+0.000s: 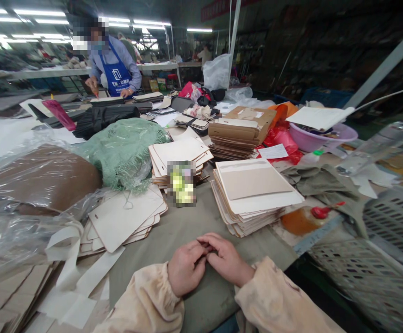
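- The person's left hand (186, 267) and right hand (227, 260) rest together on a grey-green cloth-covered table (187, 222), near its front edge, with fingertips meeting between them.
- The fingers of both hands are curled inward and close together; whether something small is pinched between them cannot be told, since the fingertips hide that spot.
- Both wrists come out of pale peach sleeves (145, 300) at the bottom of the view.
- Just beyond the right hand sits a fanned stack of cream card sheets (253, 194), the top one bearing a tan panel.
- Beyond the left hand, to the left, lies a lower pile of cream die-cut boards (125, 217), with loose off-white strips (72, 259) trailing off it.
- Further back at centre is another stack of cream boards (180, 155), with a blurred yellow-green item leaning at its front.
- A green fringed cloth (125, 148) is heaped left of that stack, beside a brown bundle in clear plastic (38, 180).
- Behind on the right lie folded brown cardboard pieces (239, 132) and a lilac basin (322, 136).
- A white slatted plastic basket (378, 259) stands at the right edge of the table.
- At the far side, another person in a blue apron (116, 76) leans over dark flat pieces.
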The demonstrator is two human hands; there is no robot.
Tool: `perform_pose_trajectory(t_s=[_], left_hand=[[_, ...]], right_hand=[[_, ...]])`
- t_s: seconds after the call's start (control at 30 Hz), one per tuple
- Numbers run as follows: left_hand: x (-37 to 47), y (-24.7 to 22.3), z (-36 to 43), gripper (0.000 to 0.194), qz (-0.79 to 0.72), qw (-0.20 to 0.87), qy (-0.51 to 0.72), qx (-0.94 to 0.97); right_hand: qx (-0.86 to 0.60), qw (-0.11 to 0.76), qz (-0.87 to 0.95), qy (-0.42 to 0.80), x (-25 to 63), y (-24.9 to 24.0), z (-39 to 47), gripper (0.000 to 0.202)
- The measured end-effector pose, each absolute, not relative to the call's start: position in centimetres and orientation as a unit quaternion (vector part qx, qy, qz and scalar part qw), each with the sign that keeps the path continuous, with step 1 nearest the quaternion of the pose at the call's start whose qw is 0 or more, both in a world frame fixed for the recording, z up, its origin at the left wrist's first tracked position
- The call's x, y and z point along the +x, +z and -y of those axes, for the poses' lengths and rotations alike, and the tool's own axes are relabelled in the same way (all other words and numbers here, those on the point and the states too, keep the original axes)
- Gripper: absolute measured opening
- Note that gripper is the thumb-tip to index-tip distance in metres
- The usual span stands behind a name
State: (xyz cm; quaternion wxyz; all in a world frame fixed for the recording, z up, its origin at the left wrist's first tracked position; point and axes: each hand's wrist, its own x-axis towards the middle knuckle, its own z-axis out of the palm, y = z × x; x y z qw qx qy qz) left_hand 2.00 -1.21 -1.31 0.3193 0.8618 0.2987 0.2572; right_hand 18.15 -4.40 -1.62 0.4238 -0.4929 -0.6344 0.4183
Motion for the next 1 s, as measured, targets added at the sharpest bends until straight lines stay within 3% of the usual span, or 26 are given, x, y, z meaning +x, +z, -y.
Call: perform_pose_trajectory(t_s=[0.57,1.0], left_hand=[[2.07,-1.03,1.08,0.033,-0.273,0.343,0.272,0.857],[2.14,-1.01,1.03,0.031,-0.272,0.355,0.266,0.854]], right_hand=[[-0.497,0.427,0.635,0.41,18.14,-1.52,4.38,0.052],[-0.498,0.422,0.636,0.412,18.25,-1.43,4.37,0.053]])
